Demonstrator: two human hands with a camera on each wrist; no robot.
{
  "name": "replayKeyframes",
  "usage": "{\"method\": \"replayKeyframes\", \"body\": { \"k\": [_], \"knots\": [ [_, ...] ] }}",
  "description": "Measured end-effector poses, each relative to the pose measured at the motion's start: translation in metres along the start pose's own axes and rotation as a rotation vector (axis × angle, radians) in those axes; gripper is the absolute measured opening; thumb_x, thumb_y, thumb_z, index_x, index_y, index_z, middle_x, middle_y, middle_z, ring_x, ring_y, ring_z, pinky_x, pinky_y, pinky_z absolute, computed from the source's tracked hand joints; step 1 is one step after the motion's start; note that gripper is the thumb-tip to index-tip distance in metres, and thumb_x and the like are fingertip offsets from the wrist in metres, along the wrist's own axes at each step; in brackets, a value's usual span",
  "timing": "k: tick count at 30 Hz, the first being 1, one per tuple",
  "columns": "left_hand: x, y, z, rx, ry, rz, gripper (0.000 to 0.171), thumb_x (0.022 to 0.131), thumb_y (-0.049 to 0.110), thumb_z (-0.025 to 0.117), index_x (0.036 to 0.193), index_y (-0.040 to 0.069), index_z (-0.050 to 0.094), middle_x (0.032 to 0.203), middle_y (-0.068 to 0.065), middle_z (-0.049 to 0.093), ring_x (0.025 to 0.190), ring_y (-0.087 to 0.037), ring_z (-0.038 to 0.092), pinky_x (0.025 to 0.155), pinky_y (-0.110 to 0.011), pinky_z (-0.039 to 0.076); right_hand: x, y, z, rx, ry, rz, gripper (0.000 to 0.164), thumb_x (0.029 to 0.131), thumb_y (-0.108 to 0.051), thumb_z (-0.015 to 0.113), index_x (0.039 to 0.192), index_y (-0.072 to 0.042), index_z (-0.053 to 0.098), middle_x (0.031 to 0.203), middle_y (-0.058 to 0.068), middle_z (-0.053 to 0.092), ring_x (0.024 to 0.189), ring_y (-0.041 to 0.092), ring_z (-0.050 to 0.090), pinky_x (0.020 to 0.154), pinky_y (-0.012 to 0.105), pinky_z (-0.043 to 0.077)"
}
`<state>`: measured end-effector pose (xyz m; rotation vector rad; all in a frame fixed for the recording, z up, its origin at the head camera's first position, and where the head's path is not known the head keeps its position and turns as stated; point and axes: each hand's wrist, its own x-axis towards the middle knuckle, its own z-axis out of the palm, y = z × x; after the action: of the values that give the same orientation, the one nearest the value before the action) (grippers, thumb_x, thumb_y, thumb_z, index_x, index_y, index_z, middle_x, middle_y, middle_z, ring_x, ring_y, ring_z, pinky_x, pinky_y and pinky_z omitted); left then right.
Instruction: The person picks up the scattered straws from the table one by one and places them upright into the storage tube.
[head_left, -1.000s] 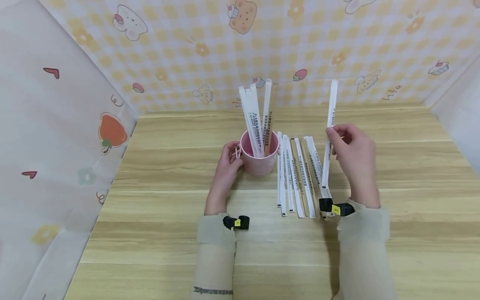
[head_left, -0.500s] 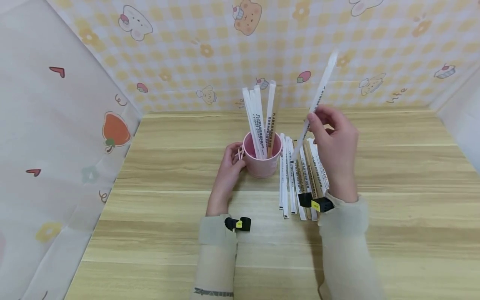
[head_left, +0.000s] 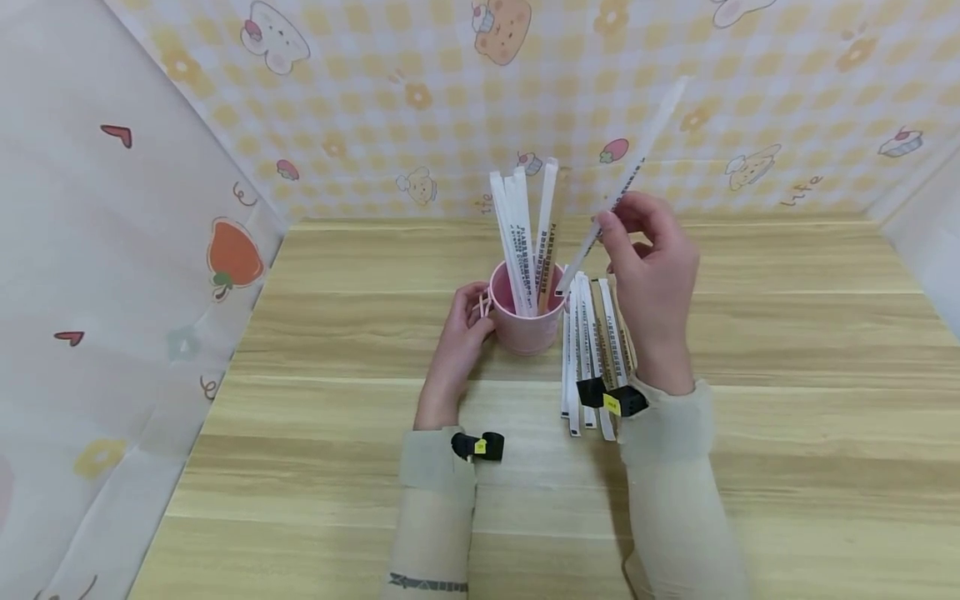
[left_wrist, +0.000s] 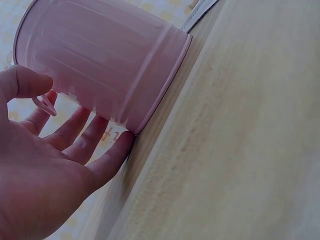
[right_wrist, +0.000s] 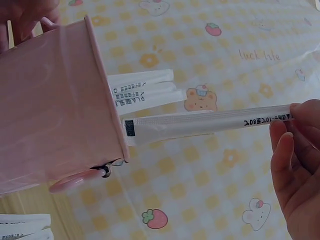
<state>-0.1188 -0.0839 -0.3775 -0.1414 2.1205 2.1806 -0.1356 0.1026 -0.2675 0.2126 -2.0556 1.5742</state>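
A small pink bucket (head_left: 527, 332) stands on the table with several paper-wrapped straws (head_left: 517, 242) leaning inside. My left hand (head_left: 459, 342) holds the bucket at its left side, by the small handle; in the left wrist view the thumb is by the handle (left_wrist: 45, 104) and the fingers touch the wall. Between thumb and fingers, my right hand (head_left: 654, 275) pinches one wrapped straw (head_left: 641, 158), tilted, its lower end at the bucket's right rim. The right wrist view shows that straw's dark-marked end (right_wrist: 130, 128) right by the rim.
To the right of the bucket, several wrapped straws (head_left: 587, 358) lie side by side on the wooden table (head_left: 337, 417), partly under the right wrist. A patterned yellow-check sheet (head_left: 360, 125) rises behind, and a white sheet (head_left: 150, 275) stands at the left.
My right hand has moved left and up with the straw, from above the right end of the row to the bucket's rim. The straw now tilts more. My left hand stays at the bucket.
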Motion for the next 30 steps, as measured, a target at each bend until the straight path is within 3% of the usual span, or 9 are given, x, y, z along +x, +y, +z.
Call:
{"method": "replayKeyframes", "body": {
  "k": [9,16,20,30],
  "knots": [
    [0.001,0.001,0.0,0.007,0.001,-0.004,0.045,0.084,0.003,0.047,0.126,0.015,0.04,0.132,0.0,0.04,0.122,-0.015,0.038,0.096,-0.028,0.038,0.004,0.031,0.004,-0.067,-0.046,-0.001,0.028,0.083,-0.023,0.061,0.105,-0.006,0.062,0.095,-0.001,0.063,0.083,0.008,0.056,0.055,0.019,0.044],
    [0.002,-0.001,0.0,-0.002,-0.001,-0.004,0.046,0.083,0.003,0.047,0.127,0.015,0.039,0.132,-0.001,0.04,0.121,-0.014,0.039,0.095,-0.027,0.038,0.004,0.044,0.009,-0.228,-0.117,-0.01,0.028,0.084,-0.029,0.06,0.102,-0.009,0.063,0.093,-0.001,0.064,0.079,0.006,0.054,0.058,0.02,0.044],
    [0.002,-0.001,-0.001,0.002,-0.002,-0.004,0.045,0.084,0.003,0.047,0.127,0.015,0.039,0.132,0.0,0.04,0.121,-0.014,0.039,0.095,-0.027,0.038,0.003,0.048,0.014,-0.302,-0.152,0.022,0.026,0.083,-0.028,0.06,0.101,-0.008,0.062,0.091,0.003,0.064,0.077,0.009,0.054,0.06,0.021,0.043],
    [0.0,0.001,0.0,-0.004,-0.002,-0.005,0.045,0.084,0.002,0.047,0.126,0.014,0.039,0.132,-0.001,0.04,0.122,-0.016,0.038,0.096,-0.029,0.038,0.001,0.065,0.024,-0.371,-0.272,0.167,0.027,0.083,-0.029,0.06,0.102,-0.01,0.061,0.093,0.002,0.063,0.077,0.014,0.054,0.066,0.026,0.045]
  ]
}}
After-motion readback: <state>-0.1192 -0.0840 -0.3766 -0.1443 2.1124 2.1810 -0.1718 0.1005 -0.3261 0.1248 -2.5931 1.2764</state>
